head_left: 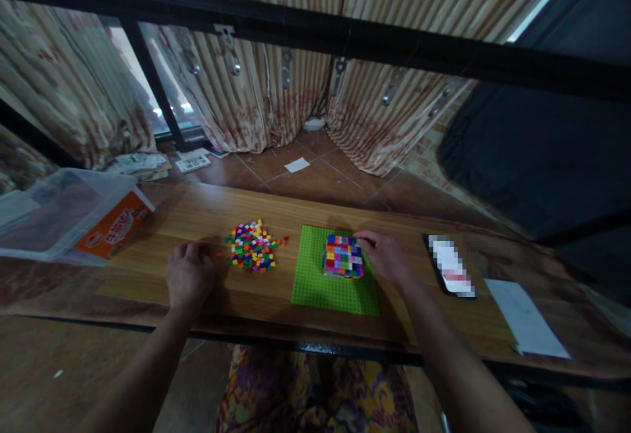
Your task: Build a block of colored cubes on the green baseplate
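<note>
A green studded baseplate lies on the wooden board, bearing a squarish block of many-coloured toy bricks. My right hand is at the block's far right corner, thumb and finger pinched together. Whatever is between those fingertips is too small to make out. To the left, a loose pile of small coloured bricks is spread on the wood. Beside that pile, my left hand rests on the board with its fingers curled under. Its palm and fingertips are hidden.
A clear plastic bin with an orange label stands at the far left. Right of the baseplate lie a phone and a white paper sheet. A dark metal rail crosses in front of striped curtains.
</note>
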The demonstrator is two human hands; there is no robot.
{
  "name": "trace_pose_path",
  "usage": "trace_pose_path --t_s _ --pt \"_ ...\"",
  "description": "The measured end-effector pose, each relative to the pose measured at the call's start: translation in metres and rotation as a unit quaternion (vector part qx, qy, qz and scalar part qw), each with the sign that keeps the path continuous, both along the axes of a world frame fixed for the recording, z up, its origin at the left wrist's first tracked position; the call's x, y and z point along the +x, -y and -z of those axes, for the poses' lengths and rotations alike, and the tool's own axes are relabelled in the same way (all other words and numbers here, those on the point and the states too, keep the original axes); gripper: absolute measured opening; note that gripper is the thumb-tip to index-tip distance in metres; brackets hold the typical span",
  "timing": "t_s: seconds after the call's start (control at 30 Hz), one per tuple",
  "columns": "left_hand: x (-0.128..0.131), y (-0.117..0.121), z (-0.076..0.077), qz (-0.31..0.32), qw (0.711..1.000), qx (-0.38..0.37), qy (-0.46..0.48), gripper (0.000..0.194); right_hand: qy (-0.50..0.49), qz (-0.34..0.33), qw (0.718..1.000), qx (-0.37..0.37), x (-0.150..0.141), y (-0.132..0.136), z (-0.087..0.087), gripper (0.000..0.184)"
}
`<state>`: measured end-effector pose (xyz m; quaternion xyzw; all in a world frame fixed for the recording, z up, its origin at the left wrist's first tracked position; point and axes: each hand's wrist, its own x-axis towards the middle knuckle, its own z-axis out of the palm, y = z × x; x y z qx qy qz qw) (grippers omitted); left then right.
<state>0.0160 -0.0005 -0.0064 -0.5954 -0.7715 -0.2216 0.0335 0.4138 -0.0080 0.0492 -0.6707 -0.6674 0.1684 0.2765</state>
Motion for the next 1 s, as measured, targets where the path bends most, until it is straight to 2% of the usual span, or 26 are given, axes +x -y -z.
trace_pose_path --t_s 0.17,0.33,0.47,0.73,0.83,1.0 --pt "-0.001 0.0 0.002 0.004 1.0 0.006 0.0 0.032 -0.022 -0.012 1.0 -0.003 0.005 -0.001 0.0 0.026" --pt "0.0 0.001 0.001 0.009 1.0 0.008 0.009 0.031 -0.12 0.003 0.992 -0.024 0.009 -0.005 0.008 0.022" --pt "0.0 0.001 0.001 0.006 1.0 0.005 0.007 0.031 -0.217 0.012 0.975 -0.054 0.01 -0.009 0.012 0.02" --pt "0.001 0.001 0.0 0.006 1.0 0.01 0.017 0.031 -0.359 0.012 0.929 -0.092 0.011 -0.006 0.022 0.034" --pt "0.001 0.001 0.001 0.004 1.0 0.011 0.007 0.032 -0.372 0.017 0.923 -0.091 0.01 -0.005 0.025 0.036" --pt "0.001 0.001 0.002 0.006 1.0 0.012 -0.001 0.033 -0.338 0.022 0.937 -0.087 0.01 -0.006 0.022 0.037"
